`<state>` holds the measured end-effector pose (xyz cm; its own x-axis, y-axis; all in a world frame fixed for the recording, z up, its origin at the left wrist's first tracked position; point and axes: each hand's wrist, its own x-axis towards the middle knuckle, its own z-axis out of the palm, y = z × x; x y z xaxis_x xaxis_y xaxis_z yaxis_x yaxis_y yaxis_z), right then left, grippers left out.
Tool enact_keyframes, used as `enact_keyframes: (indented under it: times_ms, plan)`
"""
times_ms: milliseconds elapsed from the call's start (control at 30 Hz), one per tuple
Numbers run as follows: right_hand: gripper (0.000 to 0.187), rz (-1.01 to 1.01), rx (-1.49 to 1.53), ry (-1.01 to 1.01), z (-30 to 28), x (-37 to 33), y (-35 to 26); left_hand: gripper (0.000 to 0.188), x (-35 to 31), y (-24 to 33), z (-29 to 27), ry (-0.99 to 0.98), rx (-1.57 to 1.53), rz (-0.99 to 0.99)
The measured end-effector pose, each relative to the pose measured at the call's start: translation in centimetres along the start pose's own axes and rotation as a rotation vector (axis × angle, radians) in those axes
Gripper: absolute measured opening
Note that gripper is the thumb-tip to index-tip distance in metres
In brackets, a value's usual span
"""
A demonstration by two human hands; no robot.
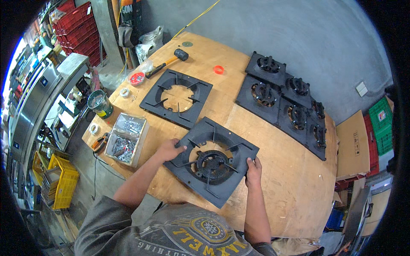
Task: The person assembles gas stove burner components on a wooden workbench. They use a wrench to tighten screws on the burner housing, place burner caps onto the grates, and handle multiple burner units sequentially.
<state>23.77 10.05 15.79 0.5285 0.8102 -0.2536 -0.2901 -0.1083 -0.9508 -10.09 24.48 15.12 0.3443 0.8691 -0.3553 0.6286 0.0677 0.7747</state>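
Note:
Both my hands grip a square black cast-iron stove grate point(239, 149) over the near part of the wooden table. My left hand point(170, 150) clasps its left corner, thumb on top. At the right corner my right hand point(253, 170) holds the edge, thumb on top and fingers partly hidden beneath. A round black burner piece point(212, 165) shows in the grate's ring opening; whether it is attached or lies below, I cannot tell. Just beyond lies a second black grate point(200, 91), flat on the table with bare wood showing through its opening.
Several black grates with burners point(279, 102) stand along the table's right side. At the left are a screw box point(143, 145), pliers point(100, 143), a tin can point(101, 104) and a tub of red parts point(137, 78). A rubber mallet point(181, 54) and an orange ring point(218, 69) lie farther back.

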Motion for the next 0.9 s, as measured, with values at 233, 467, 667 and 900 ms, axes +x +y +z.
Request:
enact_keyframes:
  times_ms: [233,467,667,900]
  plan:
    - [0.038,0.033,0.069,0.033,-4.9,-2.2,3.2,0.042,-4.4,3.2,2.8,0.106,0.14,0.081]
    - [0.042,0.055,0.242,0.064,-5.4,-4.1,5.7,0.04,-6.6,5.9,3.6,0.176,0.085,0.164]
    - [0.045,0.093,0.286,0.038,-4.1,-3.1,6.4,0.04,-7.8,7.3,1.9,0.179,0.042,0.233]
    - [0.049,0.081,0.247,0.075,-4.0,-1.5,5.3,0.038,-10.3,6.2,2.5,0.172,0.075,0.208]
